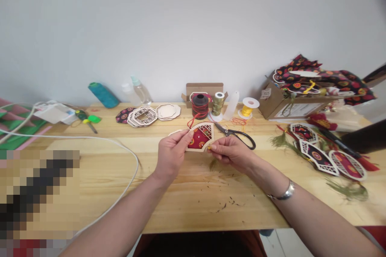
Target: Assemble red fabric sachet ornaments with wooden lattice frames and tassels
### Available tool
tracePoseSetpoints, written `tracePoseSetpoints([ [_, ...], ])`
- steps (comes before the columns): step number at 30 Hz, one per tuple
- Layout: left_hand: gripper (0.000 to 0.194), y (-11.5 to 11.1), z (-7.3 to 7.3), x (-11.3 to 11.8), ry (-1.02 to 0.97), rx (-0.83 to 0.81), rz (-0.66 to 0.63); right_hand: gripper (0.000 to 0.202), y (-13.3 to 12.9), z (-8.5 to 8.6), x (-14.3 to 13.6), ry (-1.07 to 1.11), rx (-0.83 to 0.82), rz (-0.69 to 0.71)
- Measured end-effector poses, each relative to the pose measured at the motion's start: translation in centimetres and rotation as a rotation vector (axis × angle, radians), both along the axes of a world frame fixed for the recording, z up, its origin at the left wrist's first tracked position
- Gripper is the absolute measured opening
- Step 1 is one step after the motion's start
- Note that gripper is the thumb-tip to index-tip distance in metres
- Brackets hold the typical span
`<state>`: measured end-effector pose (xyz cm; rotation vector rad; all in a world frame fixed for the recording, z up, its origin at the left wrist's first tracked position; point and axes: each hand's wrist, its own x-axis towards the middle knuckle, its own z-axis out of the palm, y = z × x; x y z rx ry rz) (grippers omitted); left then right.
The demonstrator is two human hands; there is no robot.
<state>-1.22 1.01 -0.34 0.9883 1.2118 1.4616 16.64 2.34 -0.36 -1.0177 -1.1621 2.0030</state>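
Observation:
My left hand grips a fan-shaped wooden ornament by its left side, thumb on the front. The ornament has a pale rim, red patterned fabric and a lattice corner, with a red cord at its top. At its lower right edge, my right hand pinches a small yellow cord end. A greenish tassel hangs below those fingers, partly hidden. Just behind the right hand lie black-handled scissors. A spool of dark and red cord stands behind the ornament.
Behind are a gold thread spool, a yellow cord spool and lattice wooden pieces. Finished ornaments lie at right before a cardboard box. A white cable crosses the left side; dark scraps dot the front.

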Motion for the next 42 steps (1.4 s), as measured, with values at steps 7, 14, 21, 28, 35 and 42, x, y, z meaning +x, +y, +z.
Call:
tracePoseSetpoints([
  [7,0.026,-0.1,-0.2,-0.3,0.036,-0.022,-0.035,0.028,-0.4,0.1,-0.1,-0.26,0.307,-0.088],
  [14,0.026,0.2,-0.5,-0.4,-0.006,-0.034,-0.083,0.022,-1.0,-0.2,-0.1,-0.608,0.876,-0.151],
  [21,0.023,0.6,-0.8,-0.1,-0.13,-0.046,-0.082,0.021,-1.3,-1.1,-0.2,-0.676,0.991,-0.229],
  [28,0.028,0.4,-0.9,0.2,-0.169,-0.047,-0.07,0.016,-2.1,-0.5,-1.0,-0.743,0.928,-0.286],
  [35,0.025,0.1,-0.8,0.6,-0.201,-0.046,-0.073,0.014,-2.9,-1.1,-1.7,-1.07,1.341,-0.42],
  [42,0.022,0.3,-0.2,0.8,-0.27,-0.09,-0.085,0.016,-3.4,-0.9,-1.6,-1.387,1.802,-0.461],
])
